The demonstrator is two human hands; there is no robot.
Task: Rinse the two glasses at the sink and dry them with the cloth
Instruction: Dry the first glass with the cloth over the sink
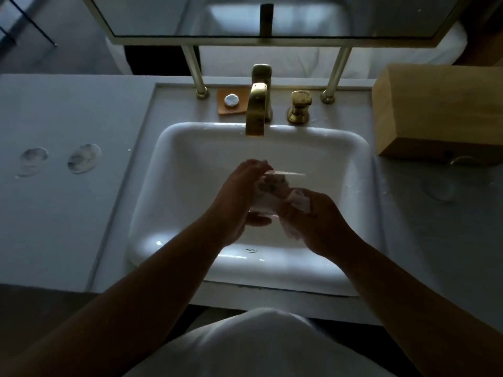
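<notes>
At frame centre, over the sink [168,148], my left hand [239,197] grips 1 glass [268,186] while my right hand [315,216] pinches the cloth [299,200]; I'd rotate the glass slowly, wiping inside.

Drying a glass over the sink

I see my left hand [239,197] holding the glass [272,191] above the white sink [190,148] while my right hand [313,221] pushes the cloth [300,201] into it.

No readable text, labels or nos. anywhere; the knob [299,97] top has faint marks, too blurred to make out.
</notes>
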